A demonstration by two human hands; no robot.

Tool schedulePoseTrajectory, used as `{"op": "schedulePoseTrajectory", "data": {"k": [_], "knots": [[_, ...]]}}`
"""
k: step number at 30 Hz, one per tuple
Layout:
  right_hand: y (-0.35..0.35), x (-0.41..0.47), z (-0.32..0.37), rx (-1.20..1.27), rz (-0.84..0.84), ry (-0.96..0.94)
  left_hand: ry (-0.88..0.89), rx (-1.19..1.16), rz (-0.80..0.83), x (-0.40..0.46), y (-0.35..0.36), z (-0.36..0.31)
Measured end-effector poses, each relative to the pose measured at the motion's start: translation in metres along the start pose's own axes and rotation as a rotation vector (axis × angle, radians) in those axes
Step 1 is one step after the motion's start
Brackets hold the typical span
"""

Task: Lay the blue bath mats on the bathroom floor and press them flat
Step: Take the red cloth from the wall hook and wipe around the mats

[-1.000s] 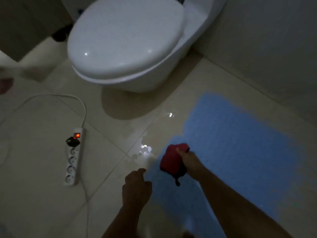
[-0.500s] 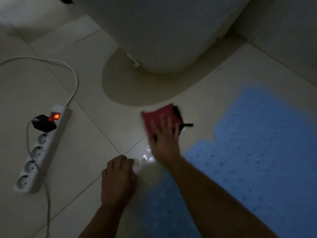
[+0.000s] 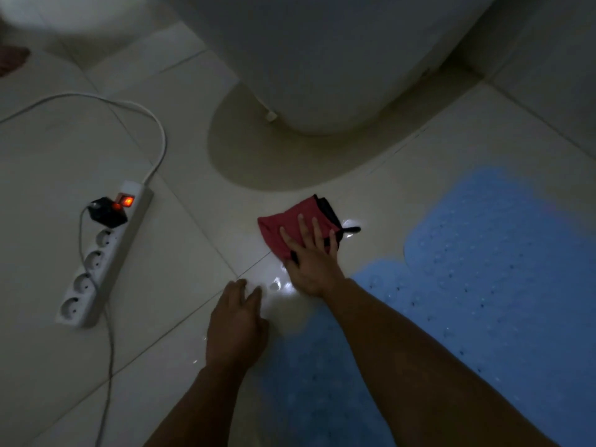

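Head view shows right hand point(image 3: 311, 262), fingers flat, pressing red cloth point(image 3: 288, 225) on wet tile beside blue mat point(image 3: 483, 269), left hand point(image 3: 237, 324) spread; likely drying before pressing mats

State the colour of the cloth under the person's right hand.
Red with a black edge, seen in the head view: the cloth lies under the right hand.

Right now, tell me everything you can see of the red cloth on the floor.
The red cloth with black trim looks like soft folded fabric, lying flat on the pale tiled floor in front of the white toilet base. A black edge and a small black loop stick out at its right side. The right hand presses on it with straight, spread fingers. Wet glints show on the tiles beside it. It lies left of the blue bath mat, apart from it.
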State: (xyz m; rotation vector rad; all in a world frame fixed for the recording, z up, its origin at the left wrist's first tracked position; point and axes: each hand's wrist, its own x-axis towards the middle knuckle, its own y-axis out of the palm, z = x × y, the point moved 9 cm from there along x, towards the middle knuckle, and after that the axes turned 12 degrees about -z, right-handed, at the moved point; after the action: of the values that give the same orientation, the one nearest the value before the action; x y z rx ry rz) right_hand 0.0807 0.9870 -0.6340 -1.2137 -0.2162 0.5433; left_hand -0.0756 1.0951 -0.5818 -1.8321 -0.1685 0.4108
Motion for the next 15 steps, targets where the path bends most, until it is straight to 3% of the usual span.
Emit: {"op": "schedulePoseTrajectory", "data": {"k": [4,8,11,13,15], "knots": [[0.005,-0.025,0.029,0.064,0.018,0.056,-0.125,0.005,-0.040,-0.028,-0.015,0.030],[0.038,-0.120,0.101,0.090,0.148,-0.353,-0.338,-0.055,-0.104,-0.054,-0.032,0.058],[0.034,-0.142,0.085,0.006,0.276,-0.595,-0.337,-0.083,-0.130,-0.053,-0.035,0.062],[0.013,-0.124,0.041,-0.102,0.276,-0.528,-0.292,-0.065,-0.103,-0.051,-0.031,0.057],[-0.019,-0.094,-0.020,-0.190,0.200,-0.299,-0.235,-0.065,-0.091,-0.048,-0.026,0.045]]}}
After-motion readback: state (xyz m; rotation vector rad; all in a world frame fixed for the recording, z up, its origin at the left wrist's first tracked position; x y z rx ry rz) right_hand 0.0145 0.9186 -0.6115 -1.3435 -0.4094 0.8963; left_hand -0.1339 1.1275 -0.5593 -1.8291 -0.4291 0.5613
